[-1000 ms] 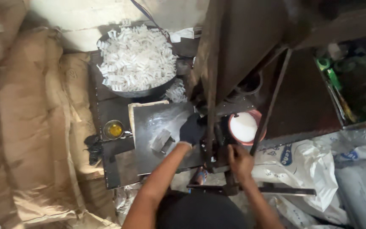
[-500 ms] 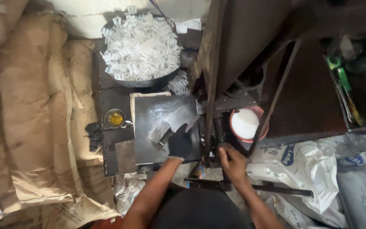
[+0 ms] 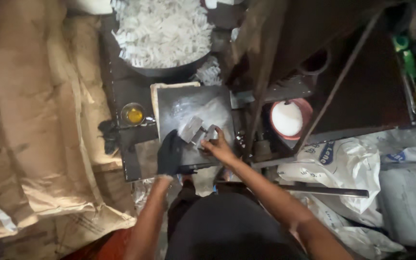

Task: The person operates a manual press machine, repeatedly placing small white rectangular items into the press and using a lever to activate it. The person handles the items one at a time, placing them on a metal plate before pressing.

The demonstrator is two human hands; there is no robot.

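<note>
My left hand (image 3: 170, 153), in a black glove, grips the near left end of a grey metal block (image 3: 191, 129) lying on a dark metal plate (image 3: 184, 103) dusted with white powder. My bare right hand (image 3: 219, 147) touches a second small metal piece (image 3: 210, 133) beside that block, fingers curled on it. Both hands are close together at the plate's near edge.
A large dark pan (image 3: 162, 33) heaped with small white pieces sits beyond the plate. A small cup of yellow liquid (image 3: 133, 115) stands to the left, a red bowl of white powder (image 3: 288, 118) to the right. Brown sacks (image 3: 34, 120) lie left; white bags (image 3: 343, 163) right; a dark machine frame (image 3: 266, 72) rises ahead.
My right hand has come up from the lower machine frame onto the plate beside the metal block. My left hand shifted left and nearer. The view has moved closer.
</note>
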